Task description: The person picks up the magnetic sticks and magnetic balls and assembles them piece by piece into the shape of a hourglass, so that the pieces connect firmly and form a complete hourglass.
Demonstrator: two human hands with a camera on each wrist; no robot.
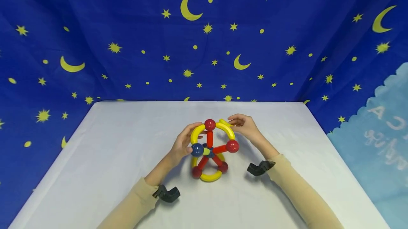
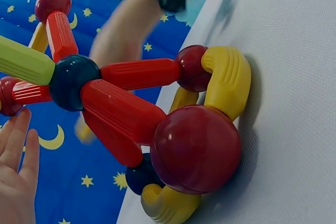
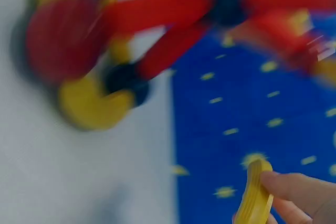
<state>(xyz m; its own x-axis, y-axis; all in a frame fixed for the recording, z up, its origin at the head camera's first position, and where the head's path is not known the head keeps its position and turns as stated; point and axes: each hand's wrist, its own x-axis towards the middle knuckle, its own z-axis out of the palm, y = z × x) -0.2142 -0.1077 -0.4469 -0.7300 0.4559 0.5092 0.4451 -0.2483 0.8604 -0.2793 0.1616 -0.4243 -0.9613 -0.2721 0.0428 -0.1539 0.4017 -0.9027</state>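
On the white table stands a magnetic ball-and-stick frame [image 1: 209,138]. Straight red rods and a light green rod [image 2: 26,61] fan out from a dark blue centre ball [image 2: 75,82]. Yellow curved rods join red balls around the top and the base. My left hand [image 1: 181,144] holds the frame's left side, thumb at a blue ball [image 1: 197,150] and fingers behind, fingertips at a red ball in the left wrist view. Behind the frame's upper right, my right hand [image 1: 247,127] pinches a loose yellow curved rod [image 3: 255,195] between thumb and fingers.
A white cloth covers the table [image 1: 143,126]. Blue star-and-moon fabric [image 1: 143,27] hangs behind it and at the left, with a light blue panel [image 1: 376,144] at the right. Black wrist mounts [image 1: 167,193] stick out from both beige sleeves.
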